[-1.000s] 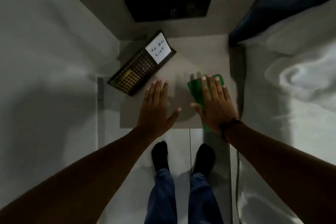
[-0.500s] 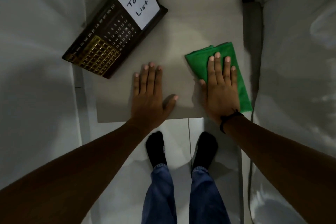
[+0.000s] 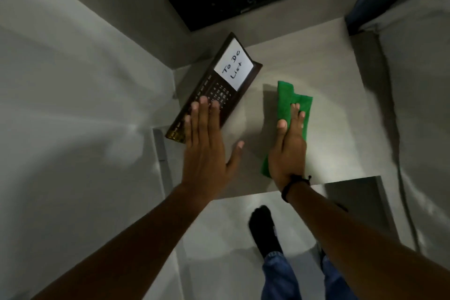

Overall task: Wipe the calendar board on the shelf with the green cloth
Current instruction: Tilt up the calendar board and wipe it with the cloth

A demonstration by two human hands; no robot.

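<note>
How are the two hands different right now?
The left hand is flat and open, fingers reaching over the calendar board. The right hand is pinching the green cloth, thumb on top. Only the right wrist wears a dark band. Both are bare and over the shelf.

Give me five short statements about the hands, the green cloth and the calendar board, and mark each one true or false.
1. The right hand grips the folded green cloth. True.
2. The dark wooden calendar board carries a white card reading "To Do List". True.
3. The cloth is spread over the calendar board. False: it is beside the board, above the pale grey shelf, apart from it.
4. The left hand is closed in a fist. False: its fingers are outstretched, the tips over the board's lower part.
5. A black band circles the right wrist. True.
</note>
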